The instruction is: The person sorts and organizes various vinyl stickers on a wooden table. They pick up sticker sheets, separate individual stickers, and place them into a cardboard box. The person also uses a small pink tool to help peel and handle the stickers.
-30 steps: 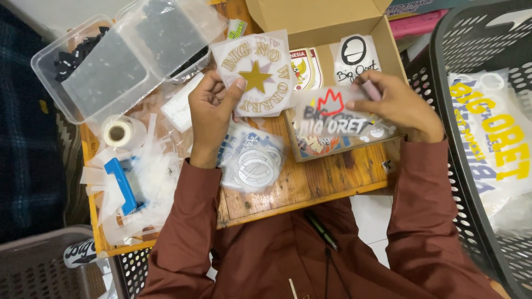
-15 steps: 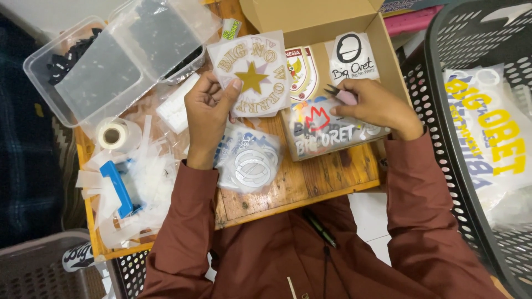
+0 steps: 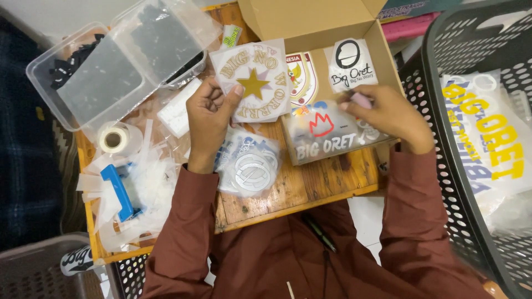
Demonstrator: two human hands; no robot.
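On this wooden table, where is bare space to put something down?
Bare wood lies on the table near its front edge, between the ring-print sheets and the right hand. The left side is crowded: tape roll, blue tool, plastic scraps.

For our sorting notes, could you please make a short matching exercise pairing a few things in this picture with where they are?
Things:
1. Star transfer
2. Tape roll
3. Blue tool
4. Yellow-lettered sheets

Places:
A. in the black basket on the right
B. among white scraps near the table's left edge
C. held in the left hand
D. just below the clear plastic box

Pairs: 1-C, 2-D, 3-B, 4-A
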